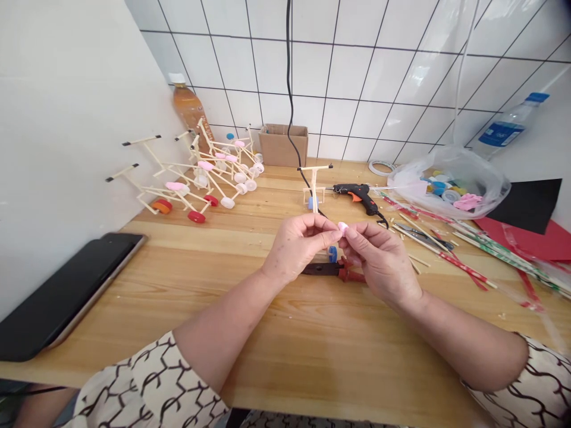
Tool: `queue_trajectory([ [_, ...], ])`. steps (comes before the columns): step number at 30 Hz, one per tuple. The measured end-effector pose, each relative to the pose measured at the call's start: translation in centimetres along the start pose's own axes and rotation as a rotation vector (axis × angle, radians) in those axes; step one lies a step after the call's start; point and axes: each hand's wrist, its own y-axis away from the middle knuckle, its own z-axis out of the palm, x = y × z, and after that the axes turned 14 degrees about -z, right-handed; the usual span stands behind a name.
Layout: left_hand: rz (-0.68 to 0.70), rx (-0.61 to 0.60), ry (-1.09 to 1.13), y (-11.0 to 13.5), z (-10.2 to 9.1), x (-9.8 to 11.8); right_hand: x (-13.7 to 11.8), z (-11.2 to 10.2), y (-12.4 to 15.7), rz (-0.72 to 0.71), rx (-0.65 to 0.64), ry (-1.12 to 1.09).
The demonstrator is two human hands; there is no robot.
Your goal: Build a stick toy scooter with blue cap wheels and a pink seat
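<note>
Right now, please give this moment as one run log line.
left hand: pinching pink piece | right hand: pinching same piece | below: black-and-red pliers

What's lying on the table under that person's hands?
Black-and-red pliers and a small blue cap lie below the left hand and right hand, which pinch a small pink piece. The right hand covers one end of the pliers, so that end cannot be seen.

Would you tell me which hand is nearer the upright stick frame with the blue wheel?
Left: the left hand is just in front of the stick frame; the right hand is further right.
</note>
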Motion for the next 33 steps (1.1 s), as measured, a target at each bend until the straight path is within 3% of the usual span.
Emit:
queue_trajectory([
  [17, 0.051, 0.049, -0.109, 0.30, 0.30, -0.33, 0.03, 0.11, 0.34, 0.014, -0.012, -0.046],
  [27, -0.047, -0.063, 0.104, -0.15, 0.14, -0.38, -0.47, -0.15, 0.26, 0.074, -0.020, -0.058],
  [33, -0.089, -0.102, 0.122, -0.12, 0.09, -0.35, -0.43, -0.13, 0.41, 0.084, -0.049, -0.054],
])
